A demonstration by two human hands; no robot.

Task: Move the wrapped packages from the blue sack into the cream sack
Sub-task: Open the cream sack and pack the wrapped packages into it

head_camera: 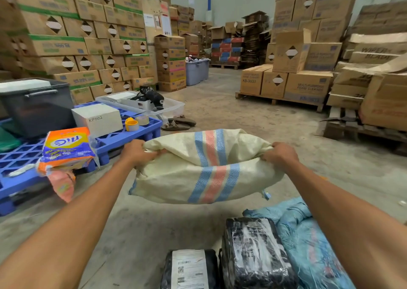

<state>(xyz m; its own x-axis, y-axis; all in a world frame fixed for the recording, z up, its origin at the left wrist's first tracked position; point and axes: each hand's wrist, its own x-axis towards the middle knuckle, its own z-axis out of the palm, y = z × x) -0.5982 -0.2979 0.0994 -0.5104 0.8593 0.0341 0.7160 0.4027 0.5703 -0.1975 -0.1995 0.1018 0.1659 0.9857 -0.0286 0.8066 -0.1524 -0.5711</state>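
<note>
I hold the cream sack (176,178), striped blue and red, up off the concrete floor with its mouth spread wide. My left hand (137,152) grips the left rim and my right hand (280,155) grips the right rim. Below, near the bottom edge, lie two black wrapped packages: one with a white shipping label (189,269) and a larger one shiny with clear tape (253,253). The crumpled blue sack (308,240) lies on the floor to their right, partly under my right forearm.
A blue plastic pallet (132,139) at left carries a grey bin (37,106), a white box (97,119), tape rolls and an orange detergent bag (66,147). Sandals (178,123) lie beyond the sack. Stacked cartons on wooden pallets (279,100) line both sides of an aisle.
</note>
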